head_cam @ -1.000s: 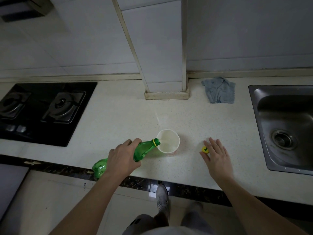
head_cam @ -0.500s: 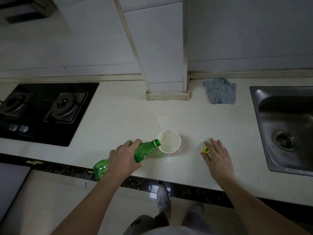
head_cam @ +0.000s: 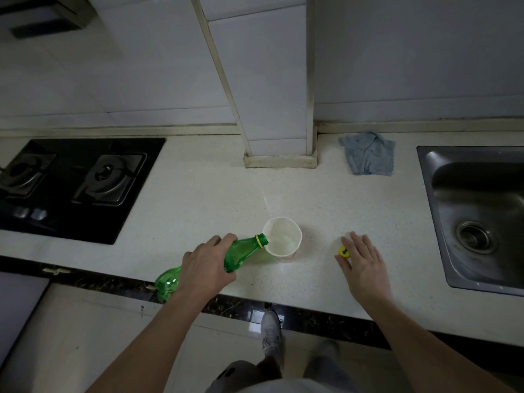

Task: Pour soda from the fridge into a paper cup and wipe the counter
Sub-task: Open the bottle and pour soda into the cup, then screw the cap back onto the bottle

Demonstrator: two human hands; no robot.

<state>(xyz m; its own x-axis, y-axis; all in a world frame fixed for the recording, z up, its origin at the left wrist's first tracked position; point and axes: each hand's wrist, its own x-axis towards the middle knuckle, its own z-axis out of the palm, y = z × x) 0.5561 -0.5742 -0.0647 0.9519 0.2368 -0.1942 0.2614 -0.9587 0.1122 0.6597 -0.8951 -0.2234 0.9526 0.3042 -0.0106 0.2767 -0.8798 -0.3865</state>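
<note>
My left hand grips a green soda bottle around its middle. The bottle is tipped almost flat, its uncapped mouth over the rim of a white paper cup that stands on the pale counter. Clear liquid lies in the cup. My right hand rests flat on the counter to the right of the cup, fingers spread. A yellow bottle cap lies at its thumb and forefinger. A grey-blue cloth lies crumpled at the back of the counter.
A black two-burner gas hob is set into the counter at the left. A steel sink fills the right side. A tiled pillar juts onto the counter behind the cup. The counter's dark front edge runs below my hands.
Hardly anything has moved: the bottle stays tipped at the cup and the right hand stays flat by the cap. The view has shifted very slightly.
</note>
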